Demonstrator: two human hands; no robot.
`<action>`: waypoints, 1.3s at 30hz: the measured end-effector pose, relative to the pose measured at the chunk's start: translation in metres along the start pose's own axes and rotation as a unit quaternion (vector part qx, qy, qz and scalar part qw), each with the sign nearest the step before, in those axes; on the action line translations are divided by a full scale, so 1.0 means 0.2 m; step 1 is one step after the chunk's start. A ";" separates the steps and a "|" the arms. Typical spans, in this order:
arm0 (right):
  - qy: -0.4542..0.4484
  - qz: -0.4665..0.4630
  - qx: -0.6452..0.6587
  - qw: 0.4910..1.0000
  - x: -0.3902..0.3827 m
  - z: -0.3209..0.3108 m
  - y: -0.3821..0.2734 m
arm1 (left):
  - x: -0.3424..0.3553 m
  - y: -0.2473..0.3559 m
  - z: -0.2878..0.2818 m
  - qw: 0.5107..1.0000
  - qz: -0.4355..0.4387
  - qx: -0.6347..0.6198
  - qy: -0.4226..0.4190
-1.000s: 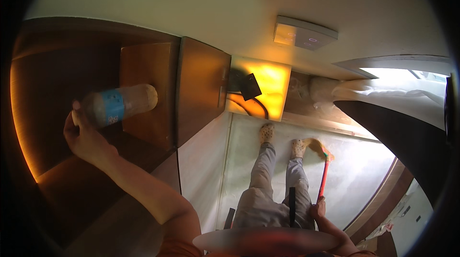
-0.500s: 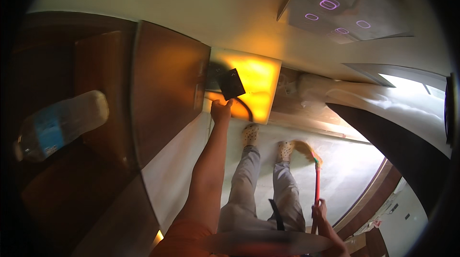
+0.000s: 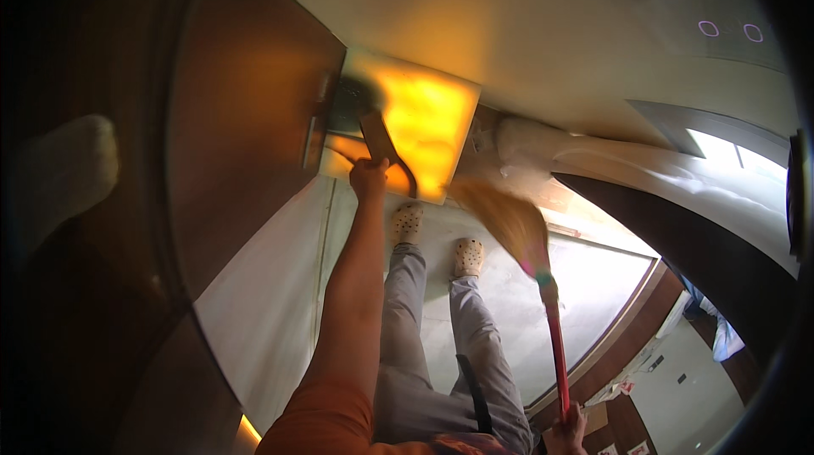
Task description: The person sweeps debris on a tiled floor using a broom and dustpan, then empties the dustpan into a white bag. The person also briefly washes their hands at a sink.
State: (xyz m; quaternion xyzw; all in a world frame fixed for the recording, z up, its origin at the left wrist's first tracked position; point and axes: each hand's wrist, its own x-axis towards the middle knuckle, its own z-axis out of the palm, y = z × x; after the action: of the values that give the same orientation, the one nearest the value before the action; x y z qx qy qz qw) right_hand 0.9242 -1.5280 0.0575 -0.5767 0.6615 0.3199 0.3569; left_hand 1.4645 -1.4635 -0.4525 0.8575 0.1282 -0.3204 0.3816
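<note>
My left hand (image 3: pixel 370 168) reaches to the glowing amber panel (image 3: pixel 424 116) and grips a flat dark object (image 3: pixel 376 137), blurred and tilted in front of the light. A dark cord loops beside it. My right hand (image 3: pixel 570 428), low at the right edge, is closed round the red handle of a broom (image 3: pixel 555 336). The broom's straw head (image 3: pixel 509 226) is raised toward the glowing panel, to the right of my feet, in cream perforated clogs (image 3: pixel 469 258).
A brown cabinet door (image 3: pixel 242 133) is left, beside a shadowed shelf holding a blurred bottle (image 3: pixel 72 167). A wall panel (image 3: pixel 712 10) with purple rings is upper right. Below it are a bright window (image 3: pixel 712 145), white drapery (image 3: pixel 644 167) and a curved dark surface (image 3: pixel 687 243).
My left hand left the bottle, moved right to the dark object and now has it tilted. The broom head has risen off the floor up and leftward. The view has shifted toward the wall panel.
</note>
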 end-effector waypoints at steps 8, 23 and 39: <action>-0.090 -0.321 0.115 0.936 0.42 0.52 -1.33 | -1.16 -0.35 -0.91 0.993 -0.030 0.084 -0.074; 0.046 -0.471 0.024 0.881 0.16 0.54 -1.52 | -3.01 -1.09 -1.52 0.973 -0.225 -0.027 -0.042; -0.073 -0.459 -0.156 0.871 0.54 0.48 -1.06 | -4.52 -1.66 -1.25 0.936 -0.284 -0.123 0.167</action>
State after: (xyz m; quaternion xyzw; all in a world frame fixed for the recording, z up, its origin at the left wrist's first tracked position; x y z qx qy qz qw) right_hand 1.1366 -1.5336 -0.0872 -0.8389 0.2354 0.2601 0.4160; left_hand 0.7344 -1.0325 0.0685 0.7729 0.4666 -0.2489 0.3507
